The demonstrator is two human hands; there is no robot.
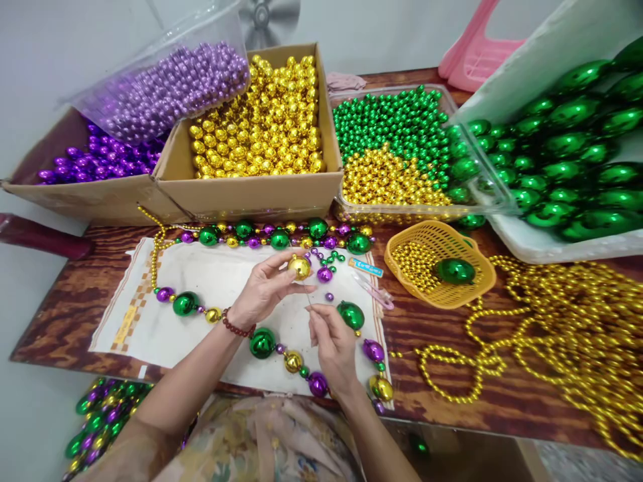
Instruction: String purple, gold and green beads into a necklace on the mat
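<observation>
Between its thumb and fingers, my left hand [266, 288] grips a shiny gold bead [299, 268] above the white cloth [221, 258]. Just below it, my right hand [331, 345] pinches a thin needle [308, 294] that points up at the bead. A strand of green, purple and gold beads curves over the cloth around my hands, with a large green bead [262, 343] near my left wrist and a purple bead [318, 384] beside my right. Loose small purple and green beads [334, 260] lie just beyond the gold bead.
Boxes of purple beads [171, 84] and gold beads [261, 120] stand at the back. A clear tub [402, 213] holds green and gold beads. A yellow basket [452, 298], pink-handled snips [374, 291] and gold bead chains [577, 341] lie to the right. Large green beads [567, 147] fill a foam box.
</observation>
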